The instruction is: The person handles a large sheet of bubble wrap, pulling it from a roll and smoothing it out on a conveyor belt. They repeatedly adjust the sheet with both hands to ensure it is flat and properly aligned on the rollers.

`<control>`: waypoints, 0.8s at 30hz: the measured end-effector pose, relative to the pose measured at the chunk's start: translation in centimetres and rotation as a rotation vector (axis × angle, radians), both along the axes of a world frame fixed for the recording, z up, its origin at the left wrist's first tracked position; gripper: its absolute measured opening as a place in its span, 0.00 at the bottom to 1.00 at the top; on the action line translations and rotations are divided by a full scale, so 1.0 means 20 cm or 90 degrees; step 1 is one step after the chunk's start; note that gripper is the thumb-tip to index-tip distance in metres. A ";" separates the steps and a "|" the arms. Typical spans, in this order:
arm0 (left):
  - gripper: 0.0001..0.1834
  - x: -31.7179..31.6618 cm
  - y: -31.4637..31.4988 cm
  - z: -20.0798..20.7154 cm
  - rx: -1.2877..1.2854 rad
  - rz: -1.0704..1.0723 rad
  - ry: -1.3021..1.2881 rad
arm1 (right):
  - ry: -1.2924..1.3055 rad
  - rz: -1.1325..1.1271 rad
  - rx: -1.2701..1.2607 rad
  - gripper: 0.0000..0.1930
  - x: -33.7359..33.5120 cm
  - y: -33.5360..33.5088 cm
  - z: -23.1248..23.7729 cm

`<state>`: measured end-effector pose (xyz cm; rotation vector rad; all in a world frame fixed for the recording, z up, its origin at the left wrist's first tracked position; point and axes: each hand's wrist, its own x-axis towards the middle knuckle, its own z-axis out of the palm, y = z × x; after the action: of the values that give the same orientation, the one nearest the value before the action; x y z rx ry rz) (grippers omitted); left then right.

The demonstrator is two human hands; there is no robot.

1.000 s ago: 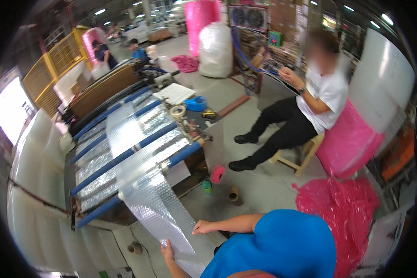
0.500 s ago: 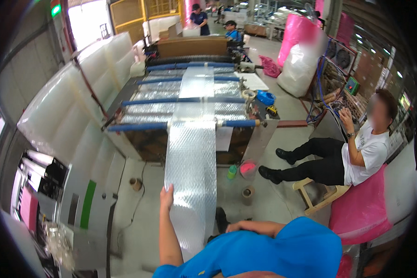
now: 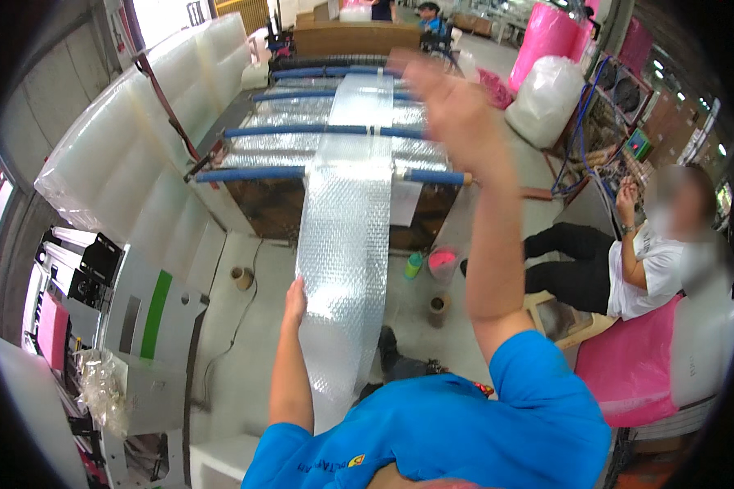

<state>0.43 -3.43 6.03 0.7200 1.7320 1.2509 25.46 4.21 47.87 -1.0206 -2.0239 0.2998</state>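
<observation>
Bubble strip (image 3: 347, 236), one, silvery; head view. Runs over the blue rollers (image 3: 257, 174) of the machine (image 3: 261, 208), past its front edge and down toward the person, its near end hidden by the blue shirt (image 3: 465, 424).

Left hand (image 3: 294, 300): at the strip's left edge, seemingly closed on it; fingers partly hidden beneath.

Right hand (image 3: 453, 106): raised, off the strip, blurred; fingers apparently extended, nothing seen in the grasp.

Progress, as judged: strip laid across the rollers and drawn out well beyond the front one. No cut or separate piece visible; the length before the person appears continuous with that on the machine. How much remains to be drawn cannot be told.

Containers: clear tub (image 3: 442, 262), on the floor by the machine, something bright pink inside. Green bottle (image 3: 413, 265), just beside it, contents not visible. Clear bin (image 3: 151, 391), lower left, crumpled clear film (image 3: 102, 387) at its left side; whether inside or against it, unclear.

Cardboard cores, two: left core (image 3: 241, 278), upright left of the strip; right core (image 3: 439, 306), upright right of it, interior dark.
</observation>
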 end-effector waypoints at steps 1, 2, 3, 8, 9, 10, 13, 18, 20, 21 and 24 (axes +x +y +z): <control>0.25 0.01 0.00 0.01 0.008 0.008 -0.042 | 0.090 -0.006 0.079 0.13 0.03 -0.03 0.15; 0.25 0.00 0.00 -0.03 0.016 -0.011 -0.032 | 0.119 -0.030 0.058 0.13 0.04 -0.03 0.23; 0.24 -0.02 0.01 -0.08 0.027 -0.027 -0.024 | 0.141 -0.039 0.069 0.13 0.02 0.01 0.20; 0.23 0.01 0.03 0.01 0.025 -0.086 -0.070 | 0.025 -0.173 -0.040 0.28 -0.05 0.52 -0.62; 0.23 0.01 0.02 0.03 -0.001 -0.102 -0.086 | 0.007 -0.173 -0.102 0.37 -0.04 0.60 -0.95; 0.23 0.01 0.02 0.06 -0.019 -0.117 -0.098 | 0.018 -0.167 -0.187 0.42 -0.02 0.59 -1.28; 0.23 0.04 0.01 0.14 -0.049 -0.128 0.070 | 0.099 0.229 -0.912 0.25 -0.01 0.24 -1.94; 0.20 0.00 0.09 -0.22 -0.107 -0.118 0.009 | 0.170 0.173 -0.964 0.17 0.01 -0.08 -2.47; 0.18 -0.02 0.24 -0.27 -0.120 -0.133 0.004 | 0.103 0.146 -0.909 0.17 0.03 0.11 -2.54; 0.17 -0.03 0.31 -0.29 -0.130 -0.138 0.021 | 0.071 0.135 -0.880 0.17 0.03 0.19 -2.59; 0.16 -0.04 0.56 -0.37 -0.126 -0.139 0.074 | 0.033 0.142 -0.932 0.15 0.02 0.43 -2.53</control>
<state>-0.36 7.82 -1.28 0.8518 1.7869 0.8916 25.93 12.79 -2.70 -1.5046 -1.6725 2.0709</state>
